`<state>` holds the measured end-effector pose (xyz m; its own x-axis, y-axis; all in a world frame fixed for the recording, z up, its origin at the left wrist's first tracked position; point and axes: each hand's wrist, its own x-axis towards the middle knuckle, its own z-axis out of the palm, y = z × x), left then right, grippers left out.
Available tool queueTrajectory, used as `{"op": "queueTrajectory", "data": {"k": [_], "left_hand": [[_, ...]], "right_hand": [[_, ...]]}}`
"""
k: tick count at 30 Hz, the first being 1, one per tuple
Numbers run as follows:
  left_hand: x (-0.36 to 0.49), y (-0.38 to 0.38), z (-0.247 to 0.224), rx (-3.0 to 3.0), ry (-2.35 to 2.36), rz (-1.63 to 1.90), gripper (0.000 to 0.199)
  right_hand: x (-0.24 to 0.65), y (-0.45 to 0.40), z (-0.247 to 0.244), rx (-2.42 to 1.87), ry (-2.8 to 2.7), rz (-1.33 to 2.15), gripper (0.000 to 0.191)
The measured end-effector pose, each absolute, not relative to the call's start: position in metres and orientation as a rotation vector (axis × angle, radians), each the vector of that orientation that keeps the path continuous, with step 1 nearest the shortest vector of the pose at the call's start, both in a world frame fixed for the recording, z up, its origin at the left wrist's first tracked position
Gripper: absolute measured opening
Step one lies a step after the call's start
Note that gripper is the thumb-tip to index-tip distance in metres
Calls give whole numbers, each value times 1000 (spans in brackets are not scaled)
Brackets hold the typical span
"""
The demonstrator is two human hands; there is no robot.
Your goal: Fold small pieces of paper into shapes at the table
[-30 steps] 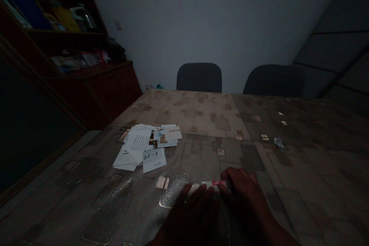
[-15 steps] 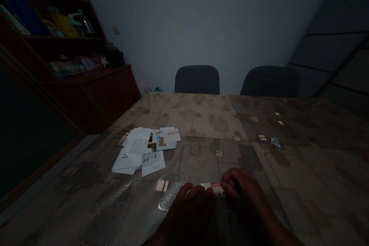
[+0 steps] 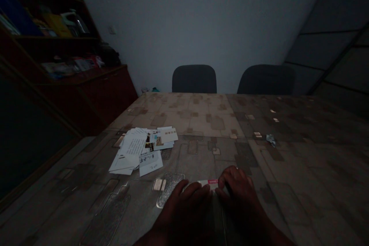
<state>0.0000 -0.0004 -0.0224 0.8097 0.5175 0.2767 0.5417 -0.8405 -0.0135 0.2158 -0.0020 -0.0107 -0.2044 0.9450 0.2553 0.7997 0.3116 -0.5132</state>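
Observation:
Between my hands, close to the near side of the table, lies a small flat white piece with a red label. Its exact kind cannot be made out in the dim light. My left hand covers its left part, fingers curled and pressed together over it. At the right end, my right hand pinches it with bent fingers. The lower part of the piece is hidden by both hands and shadow.
A loose pile of white printed cards lies on the patterned tablecloth to the left. Toward the right is a crumpled silvery scrap. Two dark chairs stand behind the table, and a cabinet is at the left.
My right hand has shifted slightly left, nearer my left hand, and less of the white piece shows. The whole view has moved a little.

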Motion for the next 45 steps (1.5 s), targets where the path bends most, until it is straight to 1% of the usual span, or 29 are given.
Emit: {"op": "queueTrajectory", "data": {"k": [6, 11, 16, 21, 28, 31, 33, 36, 39, 41, 43, 45], "left_hand": [[-22, 5, -37, -2823, -815, -547, 49], [-26, 2, -49, -2841, -878, -617, 49], [-25, 0, -56, -2833, -856, -646, 54], [-26, 5, -62, -2797, -798, -768, 50], [-26, 1, -50, -2887, -880, -612, 54], [-24, 3, -44, -2902, -863, -641, 53], [-23, 4, -41, -2922, -848, -602, 54], [-22, 5, -39, -2947, -870, -581, 57], [-21, 5, -38, -2940, -861, -671, 60], [-20, 5, -36, -2943, -836, -655, 58], [-19, 6, -33, -2939, -828, -603, 56], [-18, 7, -30, -2914, -831, -572, 57]], "right_hand": [[218, -3, -10, -1523, -2055, 395, 14], [210, -4, -12, -1502, -1991, 278, 16], [193, -2, -23, -1442, -1956, 128, 12], [198, -4, -27, -1454, -2013, 134, 14], [219, -9, -15, -1613, -1993, 276, 10], [228, -6, -17, -1624, -2017, 275, 8], [237, -5, -19, -1606, -2035, 243, 10], [247, -5, -20, -1454, -2142, 155, 15], [244, -5, -17, -1204, -2259, 4, 23], [236, -3, -14, -1060, -2314, -80, 21], [227, -1, -10, -982, -2374, -77, 16], [221, 1, -5, -977, -2452, -26, 18]]}}
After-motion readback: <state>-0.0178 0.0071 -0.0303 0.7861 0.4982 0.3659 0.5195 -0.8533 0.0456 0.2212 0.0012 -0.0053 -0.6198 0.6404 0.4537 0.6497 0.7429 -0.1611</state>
